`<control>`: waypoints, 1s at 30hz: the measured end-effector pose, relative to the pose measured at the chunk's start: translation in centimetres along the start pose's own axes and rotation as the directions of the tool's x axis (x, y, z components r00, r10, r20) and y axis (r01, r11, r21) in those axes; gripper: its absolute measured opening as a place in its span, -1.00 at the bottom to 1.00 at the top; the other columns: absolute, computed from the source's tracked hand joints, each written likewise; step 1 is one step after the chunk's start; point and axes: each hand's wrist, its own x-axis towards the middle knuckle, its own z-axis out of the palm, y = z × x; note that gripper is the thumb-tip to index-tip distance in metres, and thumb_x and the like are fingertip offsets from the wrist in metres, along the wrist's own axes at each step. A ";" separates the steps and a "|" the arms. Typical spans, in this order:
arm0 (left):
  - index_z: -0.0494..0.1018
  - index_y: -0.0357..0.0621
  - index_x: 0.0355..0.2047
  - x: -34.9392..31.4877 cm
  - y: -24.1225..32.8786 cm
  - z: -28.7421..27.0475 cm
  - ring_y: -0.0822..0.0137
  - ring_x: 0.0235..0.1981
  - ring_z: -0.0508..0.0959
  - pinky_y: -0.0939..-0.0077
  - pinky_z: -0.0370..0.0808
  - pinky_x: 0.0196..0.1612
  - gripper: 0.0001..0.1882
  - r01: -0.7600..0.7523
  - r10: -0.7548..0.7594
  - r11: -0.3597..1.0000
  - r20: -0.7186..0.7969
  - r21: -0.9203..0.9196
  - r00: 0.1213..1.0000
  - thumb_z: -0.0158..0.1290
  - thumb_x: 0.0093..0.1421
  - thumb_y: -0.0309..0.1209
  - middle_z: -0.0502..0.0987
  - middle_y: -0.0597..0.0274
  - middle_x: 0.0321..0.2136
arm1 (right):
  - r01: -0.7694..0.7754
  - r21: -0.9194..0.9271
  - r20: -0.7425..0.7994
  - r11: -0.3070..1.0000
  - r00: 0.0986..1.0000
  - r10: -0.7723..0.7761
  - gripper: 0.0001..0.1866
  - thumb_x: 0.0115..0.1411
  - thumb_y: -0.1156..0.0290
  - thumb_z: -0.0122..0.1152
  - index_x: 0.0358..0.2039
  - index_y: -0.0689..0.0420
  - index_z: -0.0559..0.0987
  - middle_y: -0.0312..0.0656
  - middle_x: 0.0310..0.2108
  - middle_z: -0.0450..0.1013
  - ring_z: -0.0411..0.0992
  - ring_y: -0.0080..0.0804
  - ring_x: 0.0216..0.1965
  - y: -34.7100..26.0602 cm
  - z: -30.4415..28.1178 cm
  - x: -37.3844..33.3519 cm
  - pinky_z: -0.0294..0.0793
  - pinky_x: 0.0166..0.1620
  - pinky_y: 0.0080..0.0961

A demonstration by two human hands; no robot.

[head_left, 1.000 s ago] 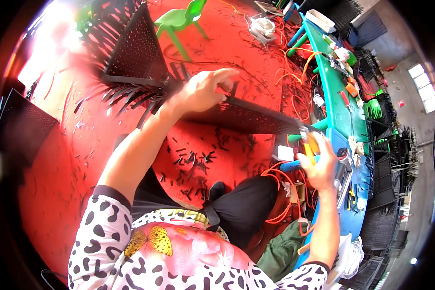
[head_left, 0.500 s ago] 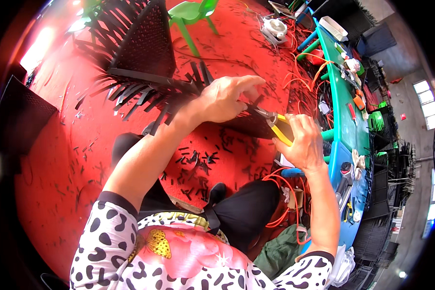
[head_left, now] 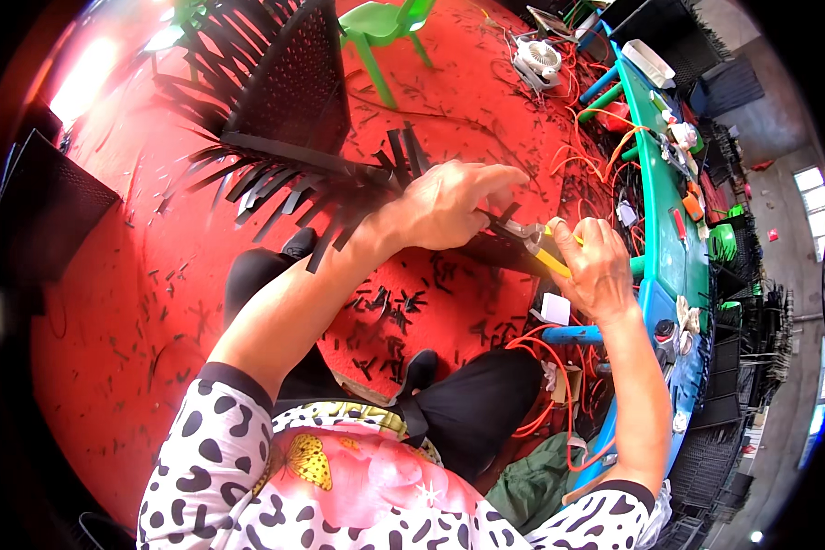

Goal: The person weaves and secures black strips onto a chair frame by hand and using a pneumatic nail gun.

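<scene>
Head view: the right hand, toward 3 o'clock from the middle, is clamped around the yellow handles of a pair of pliers, whose metal nose points to about 10 o'clock and reaches the end of a black strip just beside the left hand. Whether the nose bites on that strip is too small to tell. Nearer the middle, toward 1 o'clock, the left hand lies over the near edge of a black woven piece, forefinger stretched toward 2 o'clock and thumb bent down by the strip; I cannot tell whether its fingers close on anything. The black woven piece stands mostly at 11 o'clock, a tilted perforated panel with loose strips fanning out from its side and lower edge, and its edge runs on beneath the left hand toward the pliers. Another dark panel sits out toward 9 o'clock. Short black offcuts lie scattered over the red floor, many of them close to the middle. At 12 o'clock is a green chair, and at 1 o'clock a white fan. A green and blue table curves from 1 to 4 o'clock, carrying tools and small items. An orange cable loops at 4 o'clock, near dark green cloth at 5 o'clock.
</scene>
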 end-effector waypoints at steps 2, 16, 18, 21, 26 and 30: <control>0.29 -0.21 0.07 0.3 0.1 0.1 0.03 -0.25 0.53 0.25 0.45 -0.11 -0.29 0.014 -0.014 1.000 0.009 -0.011 1.000 0.01 -0.23 -0.71 0.55 0.15 -0.36 | 0.002 -0.008 -0.029 1.000 1.000 -0.002 -0.55 -0.09 0.34 0.33 -0.13 0.05 0.47 -0.17 -0.47 0.25 0.34 -0.20 -0.35 0.0 0.7 -0.7 0.37 -0.33 -0.27; 0.40 -0.20 -0.06 -1.1 1.3 0.5 0.05 -0.27 0.56 0.20 0.48 -0.19 -0.44 0.091 -0.099 0.990 0.066 0.109 0.993 0.15 -0.18 -0.49 0.57 0.15 -0.37 | -0.949 0.271 -0.053 0.159 0.150 0.987 -0.41 -0.03 0.38 0.30 0.03 0.31 0.39 0.11 -0.09 0.41 0.34 0.08 0.00 3.5 1.7 -38.2 0.28 0.08 -0.20; 0.40 -0.22 -0.06 -1.8 0.8 0.4 0.04 -0.28 0.55 0.20 0.48 -0.20 -0.44 0.095 -0.104 0.990 0.087 0.103 0.991 0.16 -0.17 -0.45 0.57 0.12 -0.36 | -0.995 0.049 -0.052 0.087 0.084 0.995 -0.42 -0.01 0.19 0.26 0.02 0.20 0.44 0.07 -0.16 0.45 0.40 0.06 -0.09 2.9 -1.4 -38.6 0.34 -0.01 -0.16; 0.40 -0.22 -0.07 -2.4 0.8 0.5 0.04 -0.28 0.55 0.20 0.48 -0.21 -0.45 0.103 -0.108 0.992 0.061 0.069 0.992 0.16 -0.16 -0.45 0.56 0.12 -0.38 | -0.910 -0.412 -0.096 -0.051 -0.012 0.995 -0.39 -0.03 -0.16 0.23 -0.13 0.06 0.57 -0.01 -0.42 0.54 0.49 0.11 -0.35 1.7 -3.3 -40.9 0.45 -0.24 -0.04; 0.41 -0.23 -0.13 -2.0 0.8 1.3 0.04 -0.33 0.56 0.20 0.48 -0.25 -0.50 0.008 -0.007 0.997 -0.018 0.073 1.000 0.17 -0.18 -0.45 0.56 0.13 -0.42 | -0.889 -0.134 -0.129 0.439 0.454 0.881 -0.44 -0.06 0.43 0.28 0.00 0.30 0.41 0.11 -0.11 0.39 0.33 0.08 -0.01 3.5 4.1 -38.8 0.28 0.08 -0.16; 0.42 -0.24 -0.15 -2.1 1.2 0.6 0.04 -0.34 0.56 0.22 0.49 -0.26 -0.51 0.050 -0.053 0.995 0.036 0.087 0.998 0.17 -0.18 -0.46 0.56 0.13 -0.43 | -0.637 0.094 0.025 0.765 0.770 0.637 -0.52 -0.11 0.53 0.25 -0.09 0.31 0.45 0.05 -0.08 0.36 0.30 0.01 0.03 -3.9 4.0 -23.8 0.25 0.12 -0.17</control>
